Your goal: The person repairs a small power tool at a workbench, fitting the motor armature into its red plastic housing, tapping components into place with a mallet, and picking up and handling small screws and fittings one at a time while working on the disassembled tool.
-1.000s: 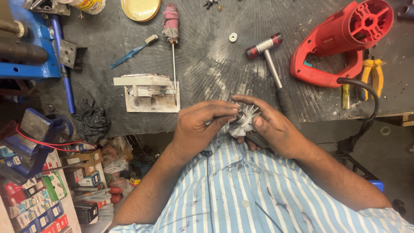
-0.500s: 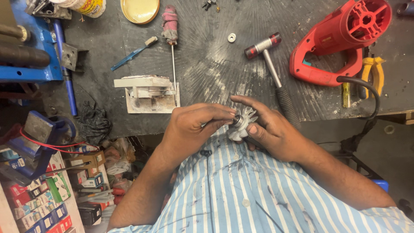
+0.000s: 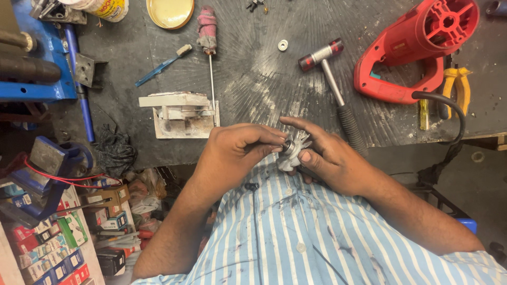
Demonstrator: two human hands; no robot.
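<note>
Between hands [image 3: 285,150], half-hidden fan wheel [image 3: 297,149]

Both forearms come up from the bottom of the view and meet just in front of the chest, bare from the elbow down. The left hand [image 3: 237,148] is curled palm-down, its knuckles raised and its fingertips pinched together, pointing toward the right hand. The right hand [image 3: 330,155] lies opposite with the palm turned inward, its index finger stretched out straight over the top and its thumb bent underneath, so that the two sets of fingertips nearly touch.
</note>
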